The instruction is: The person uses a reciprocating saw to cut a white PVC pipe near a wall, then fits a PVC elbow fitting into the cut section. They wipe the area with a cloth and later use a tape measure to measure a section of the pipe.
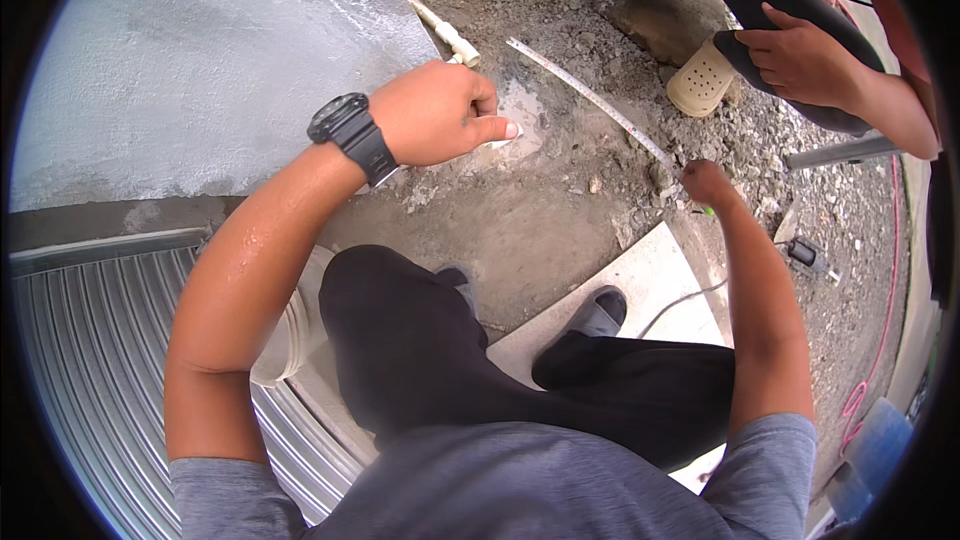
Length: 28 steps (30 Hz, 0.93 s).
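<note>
My left hand (432,115), with a black watch (350,130) on its wrist, is closed in a pinch over the wet ground. A bit of something white shows under the thumb tip; what it is I cannot make out. Just beyond that hand, a cream plastic pipe with a fitting (457,43) sticks out beside the grey wall. My right hand (705,183) is wrapped round a tape measure, its case mostly hidden, with a green bit showing below the fist. From there the white tape blade (600,105) runs out to the upper left, its free end above the ground.
Grey plastered surface (220,60) fills the upper left, above corrugated metal sheeting (110,360). A pale bucket (285,345) stands by my left leg. One foot rests on a white board (655,275). A co-worker's hand (805,60) and beige clogs (703,78) are at upper right, over rubble.
</note>
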Tool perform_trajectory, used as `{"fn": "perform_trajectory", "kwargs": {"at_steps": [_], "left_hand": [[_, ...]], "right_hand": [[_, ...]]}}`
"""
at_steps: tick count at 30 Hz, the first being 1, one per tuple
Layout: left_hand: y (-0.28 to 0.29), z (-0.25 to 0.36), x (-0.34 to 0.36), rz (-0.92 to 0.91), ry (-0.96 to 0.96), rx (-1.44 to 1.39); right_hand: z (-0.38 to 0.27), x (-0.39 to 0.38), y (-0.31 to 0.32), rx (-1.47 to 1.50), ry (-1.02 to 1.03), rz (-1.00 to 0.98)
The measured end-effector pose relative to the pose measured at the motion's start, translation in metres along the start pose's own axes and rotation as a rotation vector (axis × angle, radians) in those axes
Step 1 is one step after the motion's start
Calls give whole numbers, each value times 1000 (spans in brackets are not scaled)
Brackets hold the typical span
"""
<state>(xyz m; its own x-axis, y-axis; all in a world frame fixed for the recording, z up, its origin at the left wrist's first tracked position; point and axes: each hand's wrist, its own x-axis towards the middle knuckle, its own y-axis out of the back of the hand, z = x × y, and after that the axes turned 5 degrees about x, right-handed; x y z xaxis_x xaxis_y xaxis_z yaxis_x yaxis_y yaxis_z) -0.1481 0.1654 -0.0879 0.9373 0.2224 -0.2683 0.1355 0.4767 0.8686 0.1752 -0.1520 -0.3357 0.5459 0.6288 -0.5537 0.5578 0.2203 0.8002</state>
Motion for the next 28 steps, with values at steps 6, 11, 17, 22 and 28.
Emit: {"fn": "perform_trajectory", "kwargs": {"at_steps": [6,11,17,22,28], "left_hand": [[-127,-61,118,-463,236,445],[-244,-98,146,-438,252,325],[-264,-145,176,-378,603,-67],[-262,-175,186,-321,733,-352],[-270,-195,181,-245,783,-438]], "right_hand": [[-96,-5,-71,126,-308,46],[-129,-7,-105,264,-390,-11],[-142,4,-101,322,-439,-27],[-138,18,-109,341,-463,-17],[-134,30,-126,337,-423,-6]]}}
